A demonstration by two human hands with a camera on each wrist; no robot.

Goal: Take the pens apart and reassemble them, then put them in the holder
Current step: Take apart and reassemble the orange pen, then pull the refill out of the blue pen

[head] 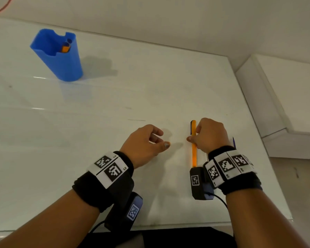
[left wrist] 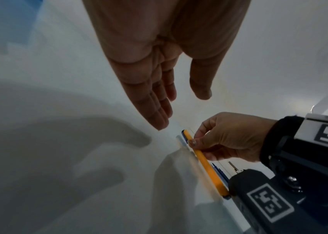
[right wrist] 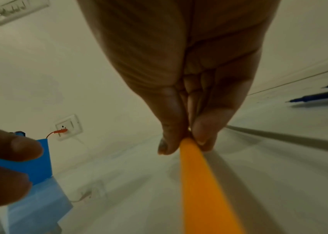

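Head view, left to right: blue holder stands upright far left on the table, at least one pen already inside. Left hand hovers empty, fingers relaxed, just left of the orange pen. Right hand pinches that pen between thumb and fingers, near its dark-capped end. Judgement: the left hand should take the free end, pull straight along the axis, and keep loose parts away from the table's edge.
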